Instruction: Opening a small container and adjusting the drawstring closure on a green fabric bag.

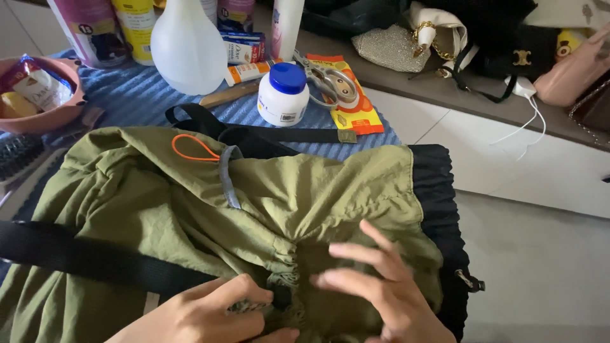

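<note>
Your left hand is pinching the gathered fabric of the olive-green bag, which is lying on the blue towel (black strap crossing it). Your right hand is resting beside it on the bag, fingers spread flat.

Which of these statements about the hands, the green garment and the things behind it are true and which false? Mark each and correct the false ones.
1. Both hands rest on the olive-green garment. True: the left hand pinches gathered fabric and the right hand lies with its fingers spread.
2. The white jar has a red lid. False: its lid is blue.
3. An orange cord loop lies on the garment. True.
4. The scissors lie on the floor. False: they lie on a yellow and orange packet on the blue cloth.
</note>
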